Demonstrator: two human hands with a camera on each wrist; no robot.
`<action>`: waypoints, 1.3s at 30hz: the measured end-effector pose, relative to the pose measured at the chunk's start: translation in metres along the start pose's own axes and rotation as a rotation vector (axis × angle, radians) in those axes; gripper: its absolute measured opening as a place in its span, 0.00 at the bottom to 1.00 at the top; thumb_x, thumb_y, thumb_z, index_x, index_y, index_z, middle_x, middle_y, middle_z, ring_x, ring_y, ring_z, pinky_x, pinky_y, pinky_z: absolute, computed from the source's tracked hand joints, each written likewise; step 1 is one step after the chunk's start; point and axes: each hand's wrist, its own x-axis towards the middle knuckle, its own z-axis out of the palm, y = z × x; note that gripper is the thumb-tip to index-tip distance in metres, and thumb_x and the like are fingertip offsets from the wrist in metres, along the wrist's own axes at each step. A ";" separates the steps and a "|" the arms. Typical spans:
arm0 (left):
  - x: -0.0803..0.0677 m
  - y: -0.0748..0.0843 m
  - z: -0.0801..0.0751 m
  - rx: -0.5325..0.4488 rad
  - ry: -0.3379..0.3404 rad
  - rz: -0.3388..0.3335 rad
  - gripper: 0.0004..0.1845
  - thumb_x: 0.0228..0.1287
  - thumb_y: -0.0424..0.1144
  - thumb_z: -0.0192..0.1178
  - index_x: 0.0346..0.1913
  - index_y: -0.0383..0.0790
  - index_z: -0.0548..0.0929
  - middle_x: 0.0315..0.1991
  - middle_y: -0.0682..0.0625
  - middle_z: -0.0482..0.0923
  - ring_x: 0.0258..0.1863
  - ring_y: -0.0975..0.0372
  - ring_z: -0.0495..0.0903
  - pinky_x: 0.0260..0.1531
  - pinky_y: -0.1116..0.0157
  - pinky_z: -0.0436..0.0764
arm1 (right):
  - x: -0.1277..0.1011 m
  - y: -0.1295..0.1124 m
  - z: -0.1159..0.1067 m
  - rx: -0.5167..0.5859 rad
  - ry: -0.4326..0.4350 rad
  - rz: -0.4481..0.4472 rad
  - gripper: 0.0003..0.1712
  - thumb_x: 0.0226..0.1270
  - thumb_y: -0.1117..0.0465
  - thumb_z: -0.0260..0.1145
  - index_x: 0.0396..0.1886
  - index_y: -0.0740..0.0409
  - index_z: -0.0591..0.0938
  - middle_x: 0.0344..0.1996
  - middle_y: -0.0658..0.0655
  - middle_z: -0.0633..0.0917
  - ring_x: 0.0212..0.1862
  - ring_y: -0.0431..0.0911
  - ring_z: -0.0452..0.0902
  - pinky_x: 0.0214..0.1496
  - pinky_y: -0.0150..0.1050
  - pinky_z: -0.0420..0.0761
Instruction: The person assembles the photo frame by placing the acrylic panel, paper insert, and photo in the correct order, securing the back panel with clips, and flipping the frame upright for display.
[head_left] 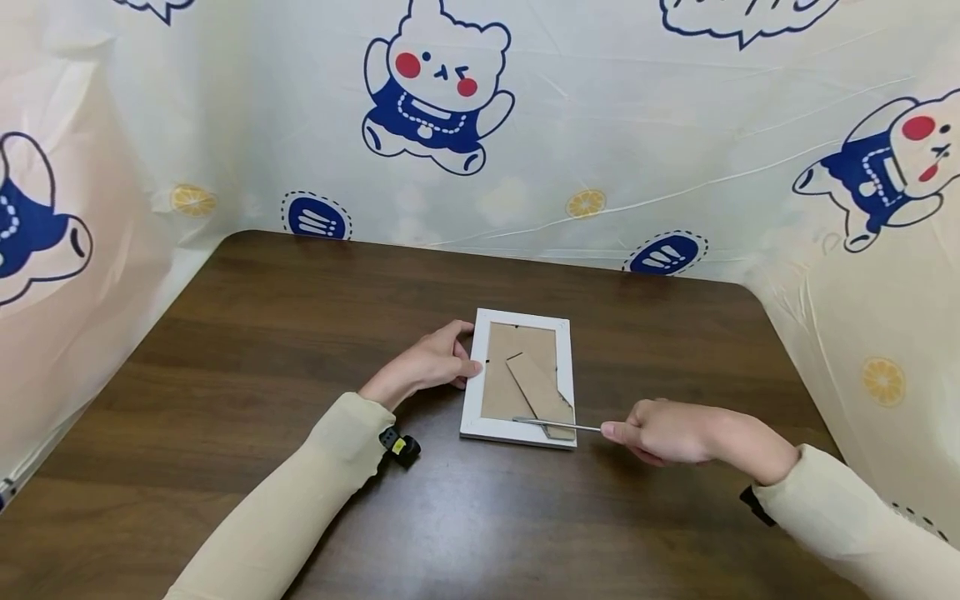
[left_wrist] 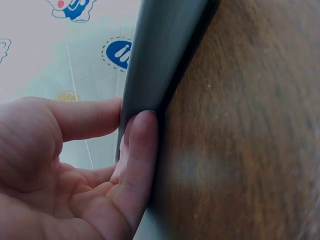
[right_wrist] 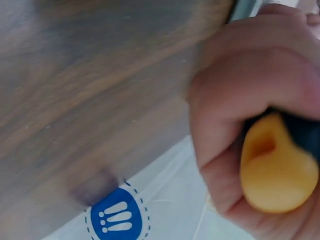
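Note:
A white picture frame [head_left: 470, 408] lies face down on the brown table [head_left: 300, 317], its cardboard back and folding stand [head_left: 536, 387] facing up. My left hand [head_left: 438, 360] holds the frame's left edge [left_wrist: 150, 65], with a thumb and fingertips [left_wrist: 142, 145] against it. My right hand [head_left: 663, 431] grips a screwdriver with a yellow and dark handle [right_wrist: 275, 170]. Its metal shaft [head_left: 558, 425] reaches left to the frame's lower right corner, near the stand's foot.
A plastic sheet printed with cartoon bears [head_left: 435, 92] walls in the table at the back and both sides. A small black and yellow device [head_left: 401, 446] sits on my left wrist, just above the tabletop.

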 end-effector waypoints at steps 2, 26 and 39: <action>0.000 0.000 0.000 -0.001 -0.003 -0.002 0.41 0.72 0.32 0.67 0.82 0.38 0.59 0.43 0.40 0.76 0.39 0.54 0.83 0.43 0.60 0.90 | -0.002 -0.001 -0.001 -0.055 0.037 0.002 0.38 0.85 0.37 0.52 0.13 0.52 0.73 0.12 0.45 0.65 0.19 0.41 0.60 0.30 0.38 0.69; -0.002 -0.001 -0.001 0.009 -0.014 -0.019 0.41 0.73 0.34 0.67 0.82 0.39 0.59 0.44 0.40 0.78 0.39 0.54 0.85 0.46 0.59 0.90 | -0.026 0.034 -0.018 -0.179 0.454 -0.092 0.32 0.86 0.37 0.51 0.21 0.46 0.78 0.15 0.43 0.63 0.21 0.38 0.56 0.29 0.35 0.65; 0.000 -0.002 -0.002 0.000 -0.011 -0.004 0.40 0.72 0.33 0.67 0.82 0.37 0.59 0.43 0.40 0.77 0.40 0.54 0.84 0.45 0.59 0.90 | -0.011 0.053 -0.006 -0.105 0.459 -0.105 0.32 0.87 0.42 0.53 0.17 0.47 0.70 0.14 0.42 0.62 0.20 0.37 0.54 0.26 0.34 0.60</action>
